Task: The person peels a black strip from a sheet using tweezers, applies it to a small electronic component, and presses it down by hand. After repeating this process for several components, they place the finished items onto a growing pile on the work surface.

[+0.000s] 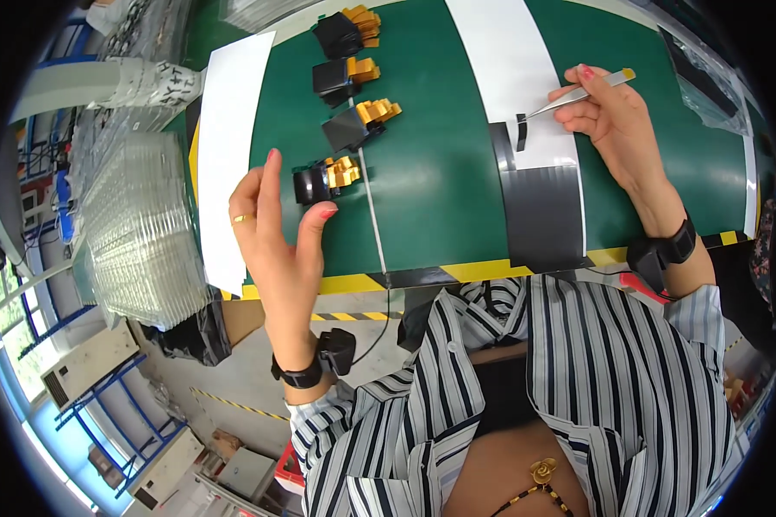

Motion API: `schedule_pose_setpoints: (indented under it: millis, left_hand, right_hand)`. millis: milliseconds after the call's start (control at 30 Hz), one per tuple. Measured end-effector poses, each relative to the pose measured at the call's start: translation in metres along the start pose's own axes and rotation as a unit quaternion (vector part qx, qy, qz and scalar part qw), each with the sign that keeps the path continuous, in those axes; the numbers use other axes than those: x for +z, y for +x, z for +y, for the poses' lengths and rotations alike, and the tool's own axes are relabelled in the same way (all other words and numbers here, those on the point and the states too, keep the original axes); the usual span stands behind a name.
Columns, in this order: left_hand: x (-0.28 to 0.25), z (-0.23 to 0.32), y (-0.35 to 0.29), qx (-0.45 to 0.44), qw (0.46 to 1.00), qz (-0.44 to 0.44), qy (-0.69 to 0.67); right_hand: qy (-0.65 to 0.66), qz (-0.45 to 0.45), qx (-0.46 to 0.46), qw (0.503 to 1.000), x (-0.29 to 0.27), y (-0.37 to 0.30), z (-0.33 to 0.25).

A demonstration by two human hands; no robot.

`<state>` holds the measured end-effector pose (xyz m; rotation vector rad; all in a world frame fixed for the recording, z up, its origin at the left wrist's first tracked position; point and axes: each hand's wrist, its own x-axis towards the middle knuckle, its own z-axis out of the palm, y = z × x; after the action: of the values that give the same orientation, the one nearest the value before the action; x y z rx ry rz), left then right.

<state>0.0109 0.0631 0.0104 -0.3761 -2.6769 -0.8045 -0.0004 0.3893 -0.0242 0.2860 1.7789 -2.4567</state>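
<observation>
My left hand (276, 233) hovers with fingers apart just left of the nearest black-and-gold part (323, 179) on the green mat (431, 172); it holds nothing. Three more such black-and-gold parts (358, 123) lie in a row farther back. My right hand (612, 112) grips metal tweezers (578, 93), whose tip pinches a small black strip (522, 131) over a white sheet (517, 77) that turns black (543, 215) toward me.
A white paper sheet (228, 146) lies at the mat's left side. Stacks of clear plastic trays (142, 233) stand off the table to the left. A thin cable (372, 215) runs across the mat to the yellow-black striped table edge (457, 271).
</observation>
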Motion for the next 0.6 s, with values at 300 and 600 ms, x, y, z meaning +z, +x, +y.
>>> schedule_pose_setpoints:
  millis: [300,600]
  left_hand:
    - [-0.007,-0.015,0.011,0.018,0.995,-0.095,-0.016]
    - [-0.014,0.036,0.008,-0.136,0.882,-0.002,-0.451]
  right_hand:
    - [-0.009,-0.01,-0.008,1.0,0.001,0.0,0.001]
    - [0.022,-0.025,-0.032,0.999,-0.004,0.002,-0.003]
